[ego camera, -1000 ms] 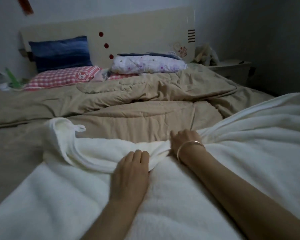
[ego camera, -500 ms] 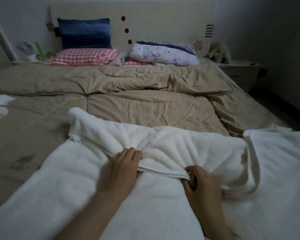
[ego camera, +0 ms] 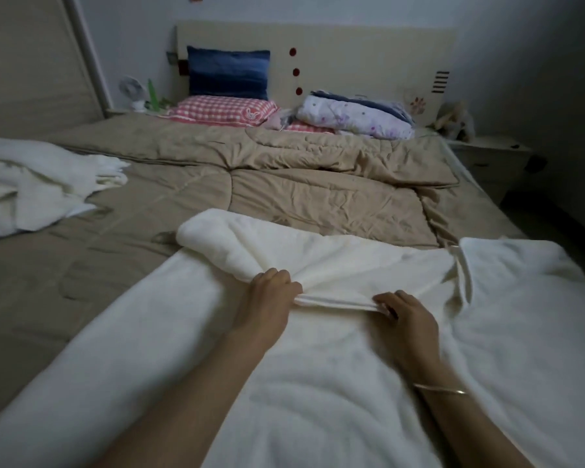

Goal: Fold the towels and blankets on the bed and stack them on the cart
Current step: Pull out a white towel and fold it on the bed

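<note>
**Both hands on a folded edge of the white blanket**

Head view: a fluffy white blanket lies spread over the near part of the bed and fills most of the lower picture. Its far left corner is rolled back on itself into a thick, rounded lump. Its right part has a turned-over flap near the bed's right edge.

In the middle, a flat band of several layers of the blanket runs between the two hands. The left hand has its fingers curled down over the left end of this band and grips the bunched cloth. The right hand pinches the right end with its fingertips, knuckles up. A thin bracelet sits on the right wrist. Both forearms reach in from the near edge and lie over the blanket.

Under the blanket is a tan quilt, creased and folded back farther up the bed. At the far left on the quilt lies a second white cloth in a loose heap, well apart from the hands.

At the far end, a blue pillow leans on the pale headboard. A pink checked pillow lies below it, and folded floral bedding lies to the right. A nightstand stands at the far right.
</note>
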`<state>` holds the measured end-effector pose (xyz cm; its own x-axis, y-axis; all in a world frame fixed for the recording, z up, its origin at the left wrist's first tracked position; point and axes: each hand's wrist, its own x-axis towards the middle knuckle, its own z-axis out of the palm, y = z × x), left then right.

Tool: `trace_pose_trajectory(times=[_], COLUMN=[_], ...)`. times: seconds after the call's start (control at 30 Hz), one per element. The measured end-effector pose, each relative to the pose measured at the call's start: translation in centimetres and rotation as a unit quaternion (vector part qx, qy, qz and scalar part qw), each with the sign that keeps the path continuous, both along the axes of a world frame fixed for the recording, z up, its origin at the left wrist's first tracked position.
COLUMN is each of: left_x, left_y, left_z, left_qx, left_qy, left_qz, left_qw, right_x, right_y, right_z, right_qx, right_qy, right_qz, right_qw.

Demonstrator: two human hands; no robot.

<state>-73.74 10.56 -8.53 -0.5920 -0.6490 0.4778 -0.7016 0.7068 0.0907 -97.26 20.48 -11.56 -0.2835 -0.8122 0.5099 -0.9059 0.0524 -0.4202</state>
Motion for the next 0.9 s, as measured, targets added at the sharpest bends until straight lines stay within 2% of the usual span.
trace_pose_trajectory(times=[0.1, 0.17, 0.2, 0.23, 0.27, 0.33, 0.37, 0.4, 0.43, 0.47, 0.5, 0.53, 0.57, 0.6, 0.63, 0.67, 0.7, 0.73, 0.83, 0.9], left_x=[1.8, 2.6, 2.8, 3.2, 3.7, 4.6, 5.2, 6.1, 6.8, 7.7, 8.4, 9.2, 10.1, 10.7, 11.4, 11.8, 12.2, 12.4, 12.9, 13.1], left_y=[2.1, 3.5, 3.9, 4.1, 4.3, 4.4, 4.6, 4.9, 5.2, 5.9, 6.4, 7.1, 8.2, 9.4, 10.6, 11.4, 12.3, 12.8, 13.5, 14.1], left_z=[-0.7, -1.0, -1.1, -1.0, -0.6, 0.2, 0.7, 1.1, 1.3, 1.3, 0.7, -0.2, -1.5, -2.5, -3.8, -5.1, -6.0, -6.5, -6.7, -6.7], left_qx=[-0.016, 0.039, 0.093, 0.183, 0.291, 0.492, 0.545, 0.576, 0.587, 0.581, 0.550, 0.494, 0.417, 0.335, 0.265, 0.209, 0.155, 0.110, 0.043, 0.020], left_qy=[0.064, 0.135, 0.188, 0.264, 0.371, 0.538, 0.575, 0.599, 0.606, 0.601, 0.572, 0.511, 0.412, 0.292, 0.174, 0.075, 0.006, -0.032, -0.062, -0.068], left_qz=[-0.013, 0.052, 0.109, 0.170, 0.217, 0.216, 0.188, 0.159, 0.141, 0.130, 0.129, 0.128, 0.116, 0.083, 0.046, 0.019, 0.012, 0.016, 0.042, 0.024], left_qw=[0.998, 0.989, 0.972, 0.932, 0.855, 0.650, 0.580, 0.533, 0.519, 0.534, 0.594, 0.692, 0.802, 0.892, 0.947, 0.975, 0.988, 0.993, 0.996, 0.997], right_x=[0.3, 0.5, 0.6, 0.9, 1.6, 2.7, 3.5, 4.4, 5.2, 6.1, 6.9, 7.6, 8.3, 8.7, 9.1, 9.4, 9.8, 10.2, 11.7, 12.6], right_y=[4.6, 5.5, 5.6, 5.6, 5.6, 5.5, 5.6, 5.7, 5.6, 5.5, 5.2, 4.9, 4.7, 4.5, 4.5, 4.7, 5.1, 5.4, 6.8, 7.6], right_z=[2.1, 2.6, 2.5, 2.4, 2.3, 2.4, 2.6, 2.8, 2.9, 2.8, 2.6, 2.3, 2.0, 1.6, 1.2, 0.9, 0.5, 0.1, -1.2, -1.6], right_qx=[-0.010, 0.016, 0.032, 0.046, 0.054, 0.047, 0.040, 0.042, 0.060, 0.090, 0.125, 0.157, 0.181, 0.188, 0.186, 0.180, 0.176, 0.172, 0.136, 0.109], right_qy=[0.087, 0.147, 0.178, 0.203, 0.216, 0.197, 0.162, 0.110, 0.046, -0.017, -0.058, -0.086, -0.099, -0.102, -0.098, -0.089, -0.078, -0.058, 0.023, 0.062], right_qz=[-0.010, -0.018, -0.024, -0.034, -0.050, -0.093, -0.119, -0.140, -0.154, -0.160, -0.159, -0.147, -0.135, -0.129, -0.128, -0.131, -0.135, -0.136, -0.114, -0.104], right_qw=[0.996, 0.989, 0.983, 0.978, 0.974, 0.975, 0.979, 0.983, 0.985, 0.983, 0.978, 0.973, 0.969, 0.968, 0.969, 0.971, 0.972, 0.974, 0.984, 0.987])
